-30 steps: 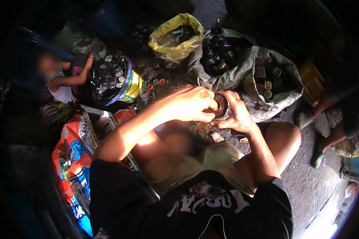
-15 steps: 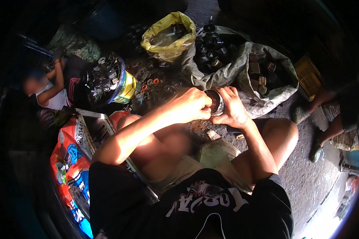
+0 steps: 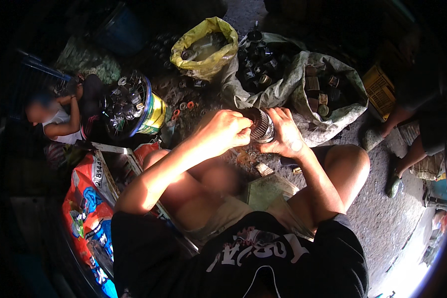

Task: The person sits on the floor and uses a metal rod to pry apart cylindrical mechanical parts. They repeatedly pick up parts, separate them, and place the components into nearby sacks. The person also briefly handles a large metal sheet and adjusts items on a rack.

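Note:
In front of my lap, my right hand (image 3: 287, 133) grips a round metal can (image 3: 268, 133) from its right side. A dark, ribbed cylinder that looks like a pleated filter element (image 3: 258, 122) sticks out of the can's open end, tilted up and to the left. My left hand (image 3: 227, 130) is closed, with thumb and fingertips pinched at the element's left edge. Its exact hold is partly hidden by the fingers. On the ground below lies a small pleated piece (image 3: 264, 169).
A white sack (image 3: 350, 115) of used filters and a yellow sack (image 3: 184, 63) stand ahead. To the left are a full bucket (image 3: 156, 111) of dark metal parts and orange rings (image 3: 190, 105). Another person (image 3: 64, 116) sits far left; someone's feet (image 3: 375, 138) are at right.
The pleated element has come partly out of the can, where before it sat inside. My left hand has drawn back slightly to the left, and the can has tilted.

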A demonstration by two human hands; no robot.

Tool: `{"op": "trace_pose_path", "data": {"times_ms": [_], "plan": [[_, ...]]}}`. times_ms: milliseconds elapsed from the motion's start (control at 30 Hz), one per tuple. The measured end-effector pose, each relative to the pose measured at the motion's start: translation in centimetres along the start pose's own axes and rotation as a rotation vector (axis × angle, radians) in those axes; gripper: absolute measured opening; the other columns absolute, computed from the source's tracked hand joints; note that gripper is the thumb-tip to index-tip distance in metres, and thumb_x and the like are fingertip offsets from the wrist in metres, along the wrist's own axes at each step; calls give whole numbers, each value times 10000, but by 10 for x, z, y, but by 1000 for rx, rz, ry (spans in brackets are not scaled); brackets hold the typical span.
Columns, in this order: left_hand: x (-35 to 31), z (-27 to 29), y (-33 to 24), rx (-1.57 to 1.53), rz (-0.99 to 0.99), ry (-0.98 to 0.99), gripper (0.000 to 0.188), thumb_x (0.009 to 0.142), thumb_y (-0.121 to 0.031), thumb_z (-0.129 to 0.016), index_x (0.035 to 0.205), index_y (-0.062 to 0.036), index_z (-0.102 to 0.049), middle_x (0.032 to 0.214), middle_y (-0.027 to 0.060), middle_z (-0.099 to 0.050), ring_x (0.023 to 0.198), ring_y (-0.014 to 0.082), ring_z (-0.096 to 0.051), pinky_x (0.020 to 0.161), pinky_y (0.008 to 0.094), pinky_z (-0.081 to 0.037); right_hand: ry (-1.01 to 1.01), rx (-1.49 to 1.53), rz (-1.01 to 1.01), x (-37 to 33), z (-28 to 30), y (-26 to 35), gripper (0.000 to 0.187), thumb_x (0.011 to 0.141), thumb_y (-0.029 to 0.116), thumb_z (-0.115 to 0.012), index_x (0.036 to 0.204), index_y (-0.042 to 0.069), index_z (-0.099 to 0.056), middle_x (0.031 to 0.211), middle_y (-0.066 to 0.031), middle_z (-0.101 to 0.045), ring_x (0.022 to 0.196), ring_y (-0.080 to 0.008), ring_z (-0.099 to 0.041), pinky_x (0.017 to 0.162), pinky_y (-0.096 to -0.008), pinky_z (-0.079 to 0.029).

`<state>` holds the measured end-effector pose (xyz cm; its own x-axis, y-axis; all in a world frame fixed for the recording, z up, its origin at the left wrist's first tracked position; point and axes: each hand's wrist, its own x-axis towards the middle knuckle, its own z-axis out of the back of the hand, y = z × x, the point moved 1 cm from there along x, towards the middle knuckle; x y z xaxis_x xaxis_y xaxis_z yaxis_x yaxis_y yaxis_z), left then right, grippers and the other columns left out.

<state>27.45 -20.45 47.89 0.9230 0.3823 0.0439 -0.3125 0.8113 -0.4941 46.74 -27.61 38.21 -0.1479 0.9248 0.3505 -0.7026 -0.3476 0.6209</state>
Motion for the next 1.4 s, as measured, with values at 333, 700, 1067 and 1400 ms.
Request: {"op": "trace_pose_path", "data": {"times_ms": [333,700,1067,1400], "plan": [[-6,25,12,-124,200,-136,242,760,-99,-714,974,13,-698,795,159,-676,695,233,-667,645,333,-526,-1,18,-35,0,-4,-8,889,513,366,-823,1258,21,-482,1036,-180,-576,1046,-360,-537,958,-448,-372],[-24,51,44,-487,552,-174,161,898,-75,-637,998,42,-688,836,37,-671,758,75,-562,692,238,-476,-137,201,-49,-3,-4,-16,885,566,326,-877,1297,34,-471,1196,-166,-569,1163,-339,-515,1024,-435,-341],[-42,18,81,-1051,756,-466,118,934,-138,-596,865,-45,-617,664,-63,-428,557,18,-362,451,180,-305,-193,317,-27,-1,-1,-11,868,558,294,-899,1285,50,-494,1225,-140,-558,1191,-336,-502,1041,-429,-353],[-53,10,126,-1531,721,-644,169,871,-206,-681,875,-85,-563,788,16,-512,674,112,-477,511,232,-374,-212,324,-64,-1,-5,-13,852,537,239,-909,1258,30,-505,1236,-160,-554,1178,-344,-512,1013,-430,-400]]}}
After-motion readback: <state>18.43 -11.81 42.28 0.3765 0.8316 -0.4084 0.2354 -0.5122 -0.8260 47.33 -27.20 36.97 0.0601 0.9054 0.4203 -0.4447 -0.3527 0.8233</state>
